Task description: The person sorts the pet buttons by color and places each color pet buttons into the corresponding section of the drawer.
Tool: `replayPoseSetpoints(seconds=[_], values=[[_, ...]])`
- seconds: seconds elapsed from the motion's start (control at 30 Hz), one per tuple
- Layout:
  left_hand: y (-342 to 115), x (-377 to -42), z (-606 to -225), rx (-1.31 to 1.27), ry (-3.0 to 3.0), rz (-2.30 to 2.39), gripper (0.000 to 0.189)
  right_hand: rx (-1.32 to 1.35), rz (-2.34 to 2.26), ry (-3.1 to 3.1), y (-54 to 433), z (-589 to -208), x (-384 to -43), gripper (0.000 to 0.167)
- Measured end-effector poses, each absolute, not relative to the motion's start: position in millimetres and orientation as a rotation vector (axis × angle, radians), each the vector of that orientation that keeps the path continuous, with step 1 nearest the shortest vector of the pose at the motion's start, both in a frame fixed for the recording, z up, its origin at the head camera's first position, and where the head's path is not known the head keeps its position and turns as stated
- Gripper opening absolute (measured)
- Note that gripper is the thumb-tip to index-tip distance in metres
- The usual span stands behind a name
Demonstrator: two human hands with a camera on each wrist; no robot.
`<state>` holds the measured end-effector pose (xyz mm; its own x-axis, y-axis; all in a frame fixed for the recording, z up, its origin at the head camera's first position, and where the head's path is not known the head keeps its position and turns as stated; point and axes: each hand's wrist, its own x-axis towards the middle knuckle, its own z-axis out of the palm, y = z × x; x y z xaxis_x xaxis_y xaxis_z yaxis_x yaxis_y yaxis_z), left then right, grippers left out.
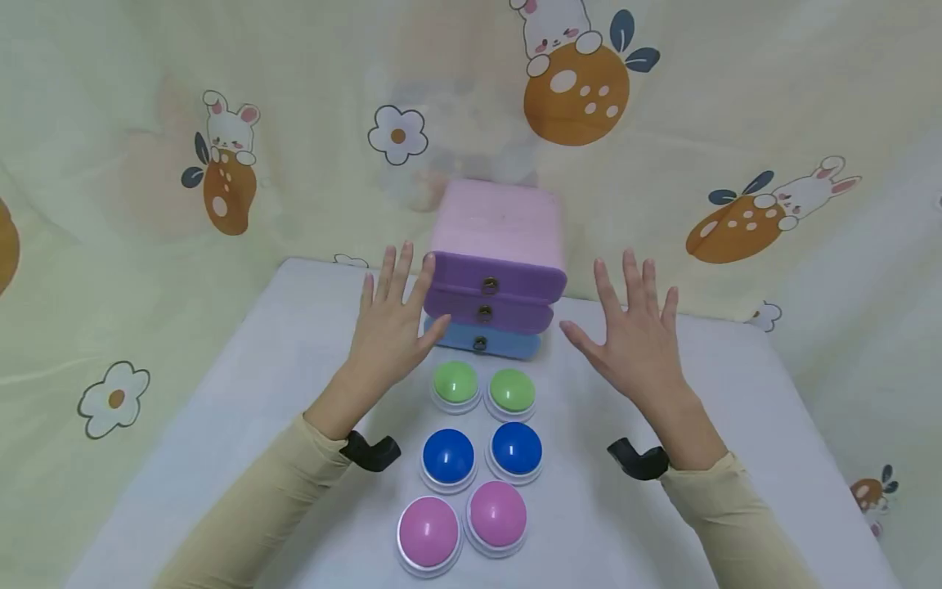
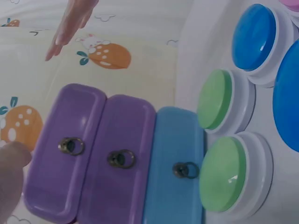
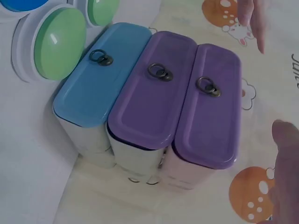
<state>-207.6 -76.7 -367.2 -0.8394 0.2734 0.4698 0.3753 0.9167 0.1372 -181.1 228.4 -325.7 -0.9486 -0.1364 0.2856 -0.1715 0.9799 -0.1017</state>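
My left hand [image 1: 390, 327] is raised with its fingers spread, left of a small drawer cabinet [image 1: 500, 225]. On the other side, my right hand [image 1: 639, 343] is held up the same way, fingers apart, holding nothing. The cabinet has a pink top, two purple drawers [image 1: 495, 278] and a blue bottom drawer [image 1: 482, 338], each with a ring pull. All three drawers look pushed in. In front stand pairs of dome push buttons: green buttons [image 1: 455, 383], blue buttons [image 1: 448, 456] and pink buttons [image 1: 428, 532], all on white bases, between the forearms.
The white table [image 1: 294, 327] carries the cabinet near its back edge. Behind it hangs a cream cloth [image 1: 309, 180] printed with rabbits, orange fruit and flowers. A black strap mount [image 1: 371, 451] sits on the left wrist and another black mount [image 1: 639, 460] on the right.
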Motion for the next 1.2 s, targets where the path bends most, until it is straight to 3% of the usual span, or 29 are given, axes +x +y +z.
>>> replayPoseSetpoints(seconds=[0.23, 0.4, 0.83, 1.2], values=[[-64.4, -216.5, -366.3, -0.495, -2.324, -0.563, 0.043, 0.249, 0.273, -2.831, 253.5, -316.6, -209.0, 0.078], [-59.7, -218.9, -371.2, -0.528, -2.260, -0.659, 0.029, 0.321, 0.390, -2.872, 267.8, -313.1, -238.7, 0.077], [-20.3, -233.9, -399.6, -0.301, -2.507, -1.021, 0.035, 0.463, 0.635, -3.107, 263.2, -308.9, -290.4, 0.088], [9.0, -245.7, -407.5, -0.047, -2.277, -1.447, 0.020, 0.579, 0.720, -3.201, 263.3, -309.7, -309.2, 0.089]])
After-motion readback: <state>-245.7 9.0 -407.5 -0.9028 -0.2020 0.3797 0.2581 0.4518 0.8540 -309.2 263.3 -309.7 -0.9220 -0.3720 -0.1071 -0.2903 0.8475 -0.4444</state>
